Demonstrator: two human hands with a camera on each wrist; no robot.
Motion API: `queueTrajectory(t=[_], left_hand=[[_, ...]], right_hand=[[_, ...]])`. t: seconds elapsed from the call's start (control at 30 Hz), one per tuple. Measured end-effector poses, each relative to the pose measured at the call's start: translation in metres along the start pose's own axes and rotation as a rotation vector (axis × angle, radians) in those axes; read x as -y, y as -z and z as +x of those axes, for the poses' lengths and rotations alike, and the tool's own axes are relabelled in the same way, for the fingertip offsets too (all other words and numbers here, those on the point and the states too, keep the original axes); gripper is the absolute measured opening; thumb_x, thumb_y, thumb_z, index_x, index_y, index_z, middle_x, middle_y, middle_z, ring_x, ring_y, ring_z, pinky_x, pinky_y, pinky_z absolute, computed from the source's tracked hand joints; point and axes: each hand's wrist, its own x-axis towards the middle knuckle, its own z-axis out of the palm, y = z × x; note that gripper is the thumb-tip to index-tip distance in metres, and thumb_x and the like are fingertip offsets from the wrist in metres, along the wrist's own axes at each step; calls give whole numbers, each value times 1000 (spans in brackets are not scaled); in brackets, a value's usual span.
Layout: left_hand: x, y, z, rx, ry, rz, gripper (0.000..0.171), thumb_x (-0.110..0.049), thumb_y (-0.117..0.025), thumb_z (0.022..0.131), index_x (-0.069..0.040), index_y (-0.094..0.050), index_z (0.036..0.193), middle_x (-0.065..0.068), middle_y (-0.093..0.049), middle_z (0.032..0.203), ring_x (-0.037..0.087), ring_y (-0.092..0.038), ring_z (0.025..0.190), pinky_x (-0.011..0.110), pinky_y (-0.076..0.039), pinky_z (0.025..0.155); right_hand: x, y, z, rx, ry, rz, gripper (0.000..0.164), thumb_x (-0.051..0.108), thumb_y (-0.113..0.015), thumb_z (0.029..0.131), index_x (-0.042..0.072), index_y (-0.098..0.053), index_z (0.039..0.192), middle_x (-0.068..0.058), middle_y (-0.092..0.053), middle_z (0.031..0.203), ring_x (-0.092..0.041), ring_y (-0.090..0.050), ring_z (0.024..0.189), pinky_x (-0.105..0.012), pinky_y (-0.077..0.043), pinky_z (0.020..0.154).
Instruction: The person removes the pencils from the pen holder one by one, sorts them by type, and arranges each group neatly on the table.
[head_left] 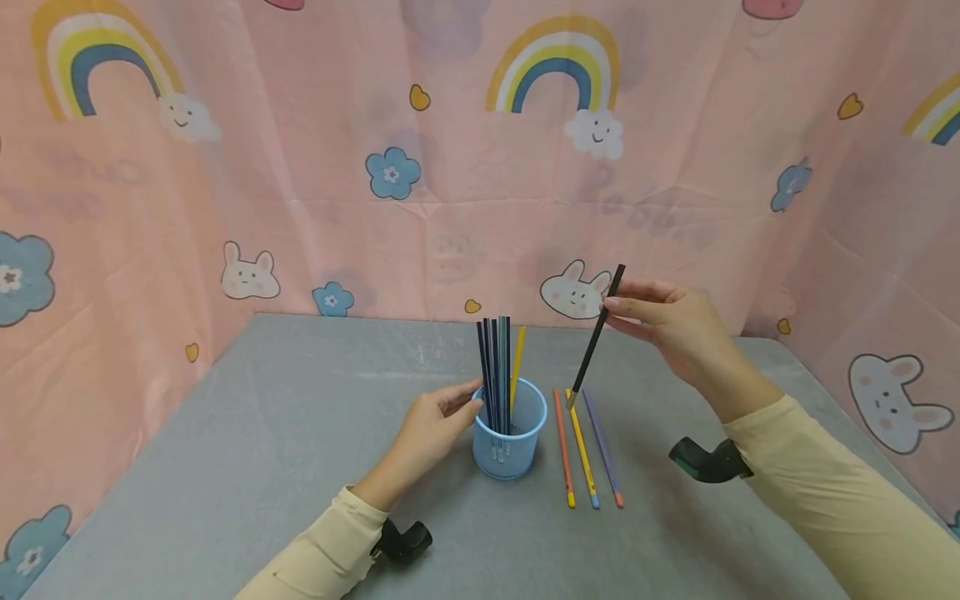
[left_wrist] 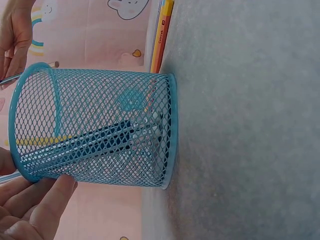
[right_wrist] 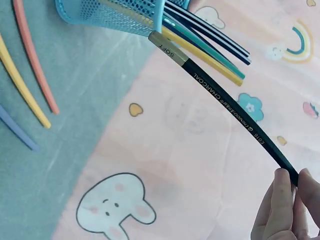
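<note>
A blue mesh pencil cup (head_left: 504,454) stands upright on the table, with several dark pencils (head_left: 495,367) and a yellow pencil (head_left: 518,354) leaning in it. My left hand (head_left: 423,437) grips the cup's rim on its left side, thumb and fingers about the edge. In my right hand (head_left: 678,333), thumb and fingertips pinch a black charcoal pencil (right_wrist: 225,106) near its upper end. That pencil hangs tilted in the air right of the cup, its gold end marked SOFT pointing down. Below it lie an orange pencil (head_left: 564,450), a second yellow pencil (head_left: 582,454) and a purple pencil (head_left: 603,450).
A grey cloth covers the table (head_left: 322,400). Behind it and along both sides hangs a pink curtain (head_left: 322,183) printed with rainbows, rabbits and flowers. Black wrist cameras, the left (head_left: 405,542) and the right (head_left: 708,460), sit under the sleeves.
</note>
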Motion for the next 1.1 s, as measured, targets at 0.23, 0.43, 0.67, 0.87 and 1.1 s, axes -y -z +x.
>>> queueTrajectory(t=[0.23, 0.43, 0.67, 0.87, 1.1], left_hand=[[-1, 1, 0, 8, 9, 12, 40, -19, -59, 100, -3, -59, 137, 14, -63, 136, 28, -65, 121, 39, -56, 99], [0, 1, 0, 8, 1, 13, 39, -19, -60, 100, -3, -59, 136, 14, -63, 136, 28, -65, 121, 39, -56, 99], [0, 1, 0, 13, 13, 19, 40, -20, -60, 100, -4, -59, 137, 13, -63, 137, 28, -65, 121, 39, -55, 99], [0, 1, 0, 15, 21, 8, 40, -20, -59, 100, -4, -58, 138, 13, -62, 138, 27, -64, 122, 39, -55, 99], [0, 2, 0, 18, 16, 12, 41, -20, -60, 100, -5, -58, 138, 12, -62, 138, 27, -64, 123, 39, -55, 100]], right_hand=[[-9, 10, 3, -7, -17, -40, 13, 11, -71, 92, 23, -75, 88, 13, -69, 91, -3, -69, 86, -17, -60, 80], [-21, 20, 7, -14, -25, -79, 15, 12, -72, 91, 27, -74, 88, 14, -69, 91, -2, -68, 86, -17, -60, 79], [-34, 27, 11, -44, -56, -238, 8, 21, -71, 93, 25, -71, 100, 21, -68, 95, 4, -68, 89, -19, -59, 84], [-40, 29, 14, -19, -86, -291, 49, 21, -73, 91, -2, -60, 132, 25, -68, 93, 7, -68, 88, -22, -60, 84], [-54, 33, 16, -10, -128, -352, 59, 21, -73, 92, -11, -52, 137, 21, -65, 93, 6, -68, 85, -24, -60, 84]])
